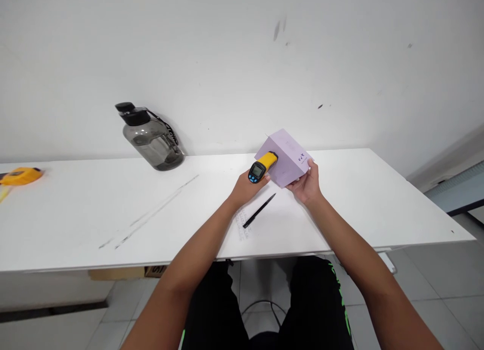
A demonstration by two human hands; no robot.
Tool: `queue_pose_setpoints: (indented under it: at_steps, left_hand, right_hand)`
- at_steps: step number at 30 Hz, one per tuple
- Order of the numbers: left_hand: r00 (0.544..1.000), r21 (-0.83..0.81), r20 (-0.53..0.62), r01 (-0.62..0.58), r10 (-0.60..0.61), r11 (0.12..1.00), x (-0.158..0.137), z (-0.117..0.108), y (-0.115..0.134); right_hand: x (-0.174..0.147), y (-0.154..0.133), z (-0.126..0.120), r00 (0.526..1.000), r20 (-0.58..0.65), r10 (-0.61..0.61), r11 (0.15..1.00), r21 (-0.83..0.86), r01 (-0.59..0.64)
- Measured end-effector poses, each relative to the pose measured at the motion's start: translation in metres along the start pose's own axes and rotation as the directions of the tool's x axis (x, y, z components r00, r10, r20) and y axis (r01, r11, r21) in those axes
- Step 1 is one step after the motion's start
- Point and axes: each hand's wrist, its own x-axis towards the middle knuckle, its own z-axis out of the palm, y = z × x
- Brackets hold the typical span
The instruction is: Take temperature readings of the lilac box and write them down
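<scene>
Yellow-and-black plastic, pistol-shaped handheld meter w/ a small screen and blue buttons (263,167): L hand (245,188) has its fingers wrapped round the grip, nose toward the box; can't tell if it touches. R hand (307,185) grips the pale lilac cardboard box w/ small dark print (291,166) at its near R corner, thumb up the side, other fingers partly hidden below. Box sits tilted, edge-on; can't tell if it's resting or lifted.

Just this side of the box: slim black pen (259,210), lying slantwise on a white paper sheet w/ handwriting (242,233), too small to read. L of the box, well apart: grey see-through bottle w/ black cap & strap (151,143). Much farther L: yellow-orange tape measure (22,176), cut by the frame edge. All on the long white tabletop (75,209); pale scuffed wall (227,62) behind the box.

Risks, my guess: box could slip or swing, since only one corner's held; meter nose could knock or dent the card if L wrist pushes fwd; pen could roll if a forearm brushes it.
</scene>
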Motion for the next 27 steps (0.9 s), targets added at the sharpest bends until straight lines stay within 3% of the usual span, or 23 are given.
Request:
queue_pose_setpoints:
  at_steps: [27]
  left_hand:
    - [0.999,-0.007,-0.034,0.004,-0.004,1.000,-0.0006,0.0016,0.0012]
  right_hand:
    - [0.0038,0.0009,-0.0034,1.000,0.014,0.006,1.000,0.009,-0.006]
